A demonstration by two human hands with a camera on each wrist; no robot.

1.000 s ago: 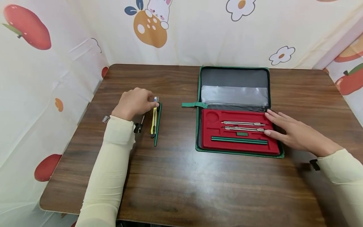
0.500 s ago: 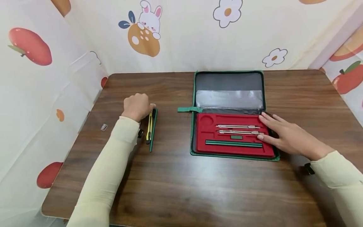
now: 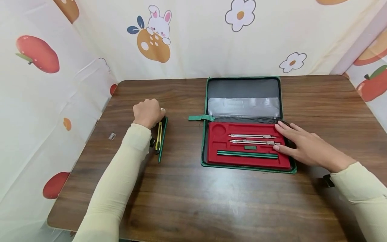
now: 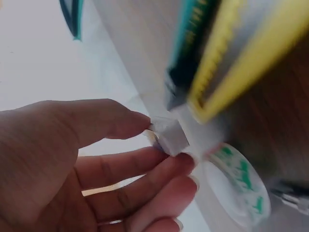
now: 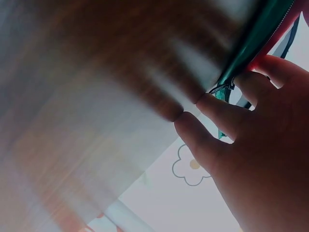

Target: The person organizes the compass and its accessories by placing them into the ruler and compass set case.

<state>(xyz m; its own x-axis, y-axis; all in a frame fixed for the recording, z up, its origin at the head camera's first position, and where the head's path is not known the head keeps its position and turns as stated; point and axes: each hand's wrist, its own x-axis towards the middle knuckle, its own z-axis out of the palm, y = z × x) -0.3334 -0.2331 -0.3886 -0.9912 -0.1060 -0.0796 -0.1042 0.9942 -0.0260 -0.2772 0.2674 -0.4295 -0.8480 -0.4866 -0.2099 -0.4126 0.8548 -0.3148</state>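
Head: left hand (image 3: 148, 113), left of the open green case (image 3: 244, 88), concealed what it held; right hand (image 3: 308, 144), fingers extended, rested on the case's right edge | Left wrist: thumb and fingertips pinched a small whitish block (image 4: 171, 135), blurred; yellow cutter (image 4: 256, 63) cropped | Right wrist: hand cropped, tabletop (image 5: 96, 125) blurred

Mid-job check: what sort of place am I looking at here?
Probably a small indoor workspace, perhaps a curtained booth: a brown wood-grain table sits before white hangings with cartoon fruit prints, and an open green zippered case with a red tray lies on the tabletop.
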